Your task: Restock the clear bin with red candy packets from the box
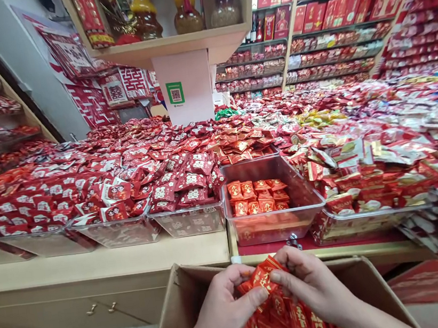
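Observation:
Over an open cardboard box (176, 299), my left hand (225, 308) and my right hand (313, 283) meet around red candy packets (264, 275) with gold print. Thumbs and fingers of both hands pinch them from either side. How many packets are held is hard to tell. Loose red packets (299, 317) of the same kind fill the box below. Behind the hands, a clear plastic bin (302, 212) has similar red packets (264, 203) lined up in rows at its left part.
Bins of dark red packets (190, 186) stand to the left on a pale counter (134, 258). To the right is a bin of red and white packets (380, 196). A pillar with a QR code (175, 93) rises behind, under an overhanging shelf (171, 44).

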Demonstrator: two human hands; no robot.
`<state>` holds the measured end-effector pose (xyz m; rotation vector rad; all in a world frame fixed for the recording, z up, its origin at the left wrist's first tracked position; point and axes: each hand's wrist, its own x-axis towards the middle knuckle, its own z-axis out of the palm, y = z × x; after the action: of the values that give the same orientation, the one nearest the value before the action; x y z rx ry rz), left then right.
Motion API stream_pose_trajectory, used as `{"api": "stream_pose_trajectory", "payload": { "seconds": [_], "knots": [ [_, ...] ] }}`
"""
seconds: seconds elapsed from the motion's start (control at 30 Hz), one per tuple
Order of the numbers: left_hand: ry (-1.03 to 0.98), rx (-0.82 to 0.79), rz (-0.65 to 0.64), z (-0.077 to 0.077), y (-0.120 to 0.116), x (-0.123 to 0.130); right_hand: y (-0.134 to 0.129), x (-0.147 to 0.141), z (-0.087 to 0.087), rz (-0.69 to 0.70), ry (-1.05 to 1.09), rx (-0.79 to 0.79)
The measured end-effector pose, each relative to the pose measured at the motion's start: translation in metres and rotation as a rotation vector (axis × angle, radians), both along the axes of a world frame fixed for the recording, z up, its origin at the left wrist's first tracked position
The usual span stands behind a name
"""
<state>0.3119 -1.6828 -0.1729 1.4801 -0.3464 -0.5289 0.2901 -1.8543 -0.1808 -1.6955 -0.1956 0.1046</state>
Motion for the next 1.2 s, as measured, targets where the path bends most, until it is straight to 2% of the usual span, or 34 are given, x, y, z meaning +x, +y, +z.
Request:
{"api": "stream_pose_trajectory", "payload": {
  "seconds": [0.13,0.23,0.33,0.4,0.5,0.57,0.63,0.7,0.77,0.8,0.87,0.97,1.1,1.2],
  "knots": [
    [-0.018,-0.027,0.082,0.001,-0.003,-0.003,0.001,0.002,0.0,0.04,0.03,0.076],
    [-0.035,-0.01,0.095,0.002,-0.004,-0.004,0.003,0.003,0.0,0.04,-0.081,-0.033],
    [-0.049,-0.01,0.028,0.001,-0.002,-0.004,0.001,0.002,0.003,0.024,-0.173,-0.158],
    [-0.077,-0.058,-0.021,-0.004,0.001,-0.003,-0.005,0.002,0.014,0.006,-0.184,-0.191],
    [-0.12,-0.085,-0.039,-0.012,0.004,-0.003,-0.021,0.015,0.052,-0.147,-0.296,-0.291],
    [-0.144,-0.028,-0.026,-0.015,0.004,-0.002,-0.033,0.036,0.083,-0.311,-0.423,-0.463],
    [-0.166,0.05,-0.023,-0.015,0.002,-0.001,-0.044,0.065,0.107,-0.421,-0.494,-0.752],
    [-0.183,0.113,-0.027,-0.014,0.001,-0.001,-0.05,0.096,0.119,-0.378,-0.429,-1.11],
    [-0.21,0.16,-0.039,-0.014,0.001,0.0,-0.051,0.121,0.117,-0.213,-0.237,-1.377],
    [-0.227,0.183,-0.046,-0.014,0.001,0.001,-0.049,0.13,0.113,-0.124,-0.107,-1.455],
    [-0.265,0.227,-0.06,-0.016,0.002,0.001,-0.045,0.143,0.102,-0.005,0.141,-1.513],
    [-0.323,0.289,-0.095,-0.018,0.004,0.001,-0.04,0.153,0.086,0.063,0.362,-1.51],
    [-0.402,0.372,-0.158,-0.019,0.005,0.0,-0.04,0.162,0.073,0.073,0.378,-1.522],
    [-0.439,0.418,-0.198,-0.019,0.006,-0.001,-0.043,0.164,0.066,0.051,0.209,-1.525]
  ]
}}
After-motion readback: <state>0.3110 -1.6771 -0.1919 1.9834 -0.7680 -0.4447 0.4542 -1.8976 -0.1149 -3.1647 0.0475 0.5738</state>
